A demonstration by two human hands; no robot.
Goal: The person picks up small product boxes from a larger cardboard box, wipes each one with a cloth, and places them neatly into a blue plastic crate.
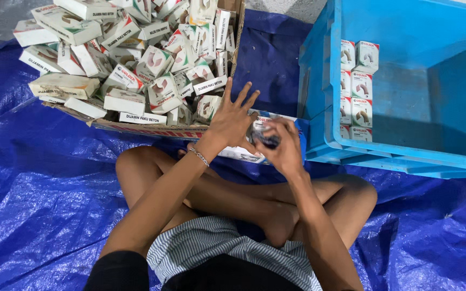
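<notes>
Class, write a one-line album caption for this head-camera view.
Seated on a blue tarp, a person's right hand grips a small dark item beside the spread left hand, between heaped boxes and a crate.

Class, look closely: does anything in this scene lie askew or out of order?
Yes. The small white cartons in the brown cardboard box lie jumbled at all angles, while those in the blue plastic crate stand in a neat stack.

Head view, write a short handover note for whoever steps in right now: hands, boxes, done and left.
Left hand: fingers spread, open, above a small white printed carton on the lap.
Right hand: grip closed on a small dark item, too blurred to identify.
Done: a few white cartons stacked upright against the blue plastic crate inner wall.
Left: a loose heap of cartons in the open cardboard box.
</notes>
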